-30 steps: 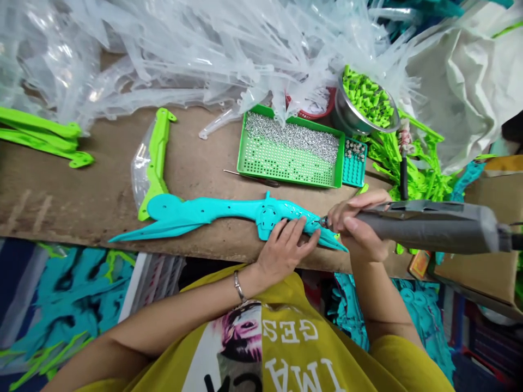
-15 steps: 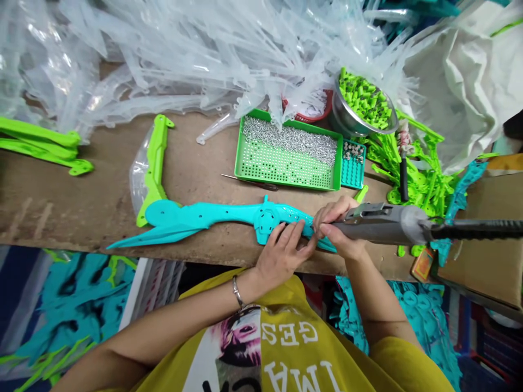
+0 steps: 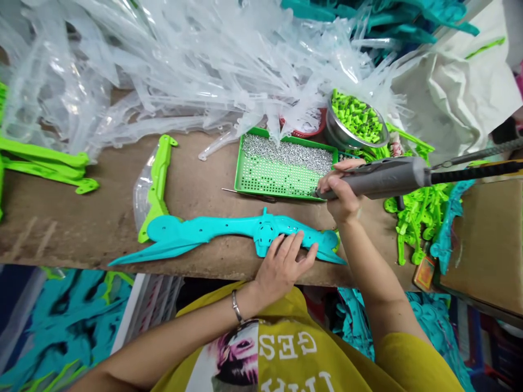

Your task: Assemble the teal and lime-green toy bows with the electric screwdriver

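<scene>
A long turquoise plastic toy part [image 3: 229, 224] lies across the front of the bench, with a green piece holding a clear curved blade [image 3: 157, 185] at its left end. My left hand [image 3: 284, 264] rests on its right half, fingers spread and lying on the surface. My right hand [image 3: 343, 190] is wrapped round a grey electric screwdriver [image 3: 379, 177] whose cord runs off to the right. The screwdriver's tip is over the front right corner of a green perforated tray [image 3: 281, 177], which holds many small silver screws [image 3: 286, 152].
Translucent plastic parts [image 3: 183, 71] are heaped along the back. A metal bowl [image 3: 382, 139] of small green pieces stands behind the tray. Green parts [image 3: 425, 212] and a cardboard box [image 3: 482, 245] are at the right. A thin metal tool [image 3: 245, 193] lies before the tray.
My right hand has lifted the electric screwdriver off the turquoise part and moved it back to the screw tray. My left hand has stayed on the part. The view has shifted slightly.
</scene>
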`<state>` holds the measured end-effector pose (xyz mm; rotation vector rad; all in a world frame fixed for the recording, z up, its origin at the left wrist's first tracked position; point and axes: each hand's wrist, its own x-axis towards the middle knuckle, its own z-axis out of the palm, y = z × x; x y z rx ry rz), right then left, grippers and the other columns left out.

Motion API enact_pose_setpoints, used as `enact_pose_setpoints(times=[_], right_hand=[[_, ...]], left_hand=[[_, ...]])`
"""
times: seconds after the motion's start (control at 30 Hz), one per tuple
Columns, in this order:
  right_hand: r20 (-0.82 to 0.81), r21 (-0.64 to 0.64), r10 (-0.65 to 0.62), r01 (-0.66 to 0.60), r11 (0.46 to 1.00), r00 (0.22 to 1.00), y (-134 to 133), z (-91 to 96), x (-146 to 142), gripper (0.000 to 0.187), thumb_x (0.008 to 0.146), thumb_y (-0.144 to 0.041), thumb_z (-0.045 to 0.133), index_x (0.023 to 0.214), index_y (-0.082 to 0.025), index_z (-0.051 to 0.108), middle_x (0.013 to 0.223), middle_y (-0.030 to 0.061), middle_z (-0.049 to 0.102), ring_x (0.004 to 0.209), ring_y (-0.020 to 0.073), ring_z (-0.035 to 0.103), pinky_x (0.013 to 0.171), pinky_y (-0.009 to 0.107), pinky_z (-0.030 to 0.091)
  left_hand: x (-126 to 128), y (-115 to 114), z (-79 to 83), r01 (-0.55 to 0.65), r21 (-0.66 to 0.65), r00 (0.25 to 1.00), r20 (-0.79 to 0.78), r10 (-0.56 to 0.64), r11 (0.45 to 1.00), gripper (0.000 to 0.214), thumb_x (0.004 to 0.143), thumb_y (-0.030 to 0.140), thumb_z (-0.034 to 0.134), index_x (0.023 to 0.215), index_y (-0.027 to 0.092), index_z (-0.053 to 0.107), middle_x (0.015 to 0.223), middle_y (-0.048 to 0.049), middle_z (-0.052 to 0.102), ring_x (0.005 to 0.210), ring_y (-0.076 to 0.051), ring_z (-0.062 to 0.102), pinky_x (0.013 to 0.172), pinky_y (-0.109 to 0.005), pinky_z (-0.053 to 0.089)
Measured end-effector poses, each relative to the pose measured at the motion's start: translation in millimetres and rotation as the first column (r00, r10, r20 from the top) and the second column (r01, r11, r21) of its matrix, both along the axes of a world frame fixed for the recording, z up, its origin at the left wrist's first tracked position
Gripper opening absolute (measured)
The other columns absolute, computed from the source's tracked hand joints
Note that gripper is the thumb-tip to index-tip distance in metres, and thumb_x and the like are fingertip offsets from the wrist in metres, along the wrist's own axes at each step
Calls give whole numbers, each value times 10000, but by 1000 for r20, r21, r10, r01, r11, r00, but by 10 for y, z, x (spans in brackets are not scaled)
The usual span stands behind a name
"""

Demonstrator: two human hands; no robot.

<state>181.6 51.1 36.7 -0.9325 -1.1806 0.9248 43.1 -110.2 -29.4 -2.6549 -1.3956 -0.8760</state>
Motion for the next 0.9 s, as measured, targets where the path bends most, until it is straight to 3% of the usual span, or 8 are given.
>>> enact_pose_setpoints(times=[0.1,0.33,0.5,0.7,0.9], right_hand=[[37,-54,5,-3,999,999,-10,-54,16,316,768,-425,821,938,-272,603,546,-81,565,459,144,541,500,315,479],[53,-38,44,-43,998,998,52,-181,29,331,767,-434,816,903,-255,573,530,-88,549,434,135,530,487,305,466],[53,-1,41,-41,999,998,34,5,15,329,778,-448,807,944,-263,592,528,-84,544,433,139,525,482,308,470],[62,125,-15,7,992,998,-397,450,221,191,811,-356,753,923,-279,620,527,-83,518,398,137,489,432,303,451],[133,-5,-78,79,997,988,-939,377,451,204,794,-301,744,937,-265,604,529,-93,548,411,139,522,469,300,491]], left_hand=[[1,-3,-7,2,1,1000,-1,-2,1000,490,935,181,644,1413,274,584,1387,-159,650,1252,-271,605,1115,-466,427],[-4,-8,-1,7,-14,1000,-11,-7,1000,486,944,191,634,1419,278,583,1399,-158,647,1263,-269,604,1127,-461,414],[-9,0,12,11,-10,999,-33,-12,1000,493,940,185,622,1422,279,580,1401,-161,647,1264,-278,605,1120,-466,420],[-20,3,13,19,-46,999,-44,-21,999,505,938,169,600,1428,290,578,1412,-157,640,1258,-281,603,1127,-468,408],[-19,13,27,23,-29,998,-51,-25,999,488,942,177,592,1418,282,580,1399,-157,649,1264,-282,594,1118,-460,402]])
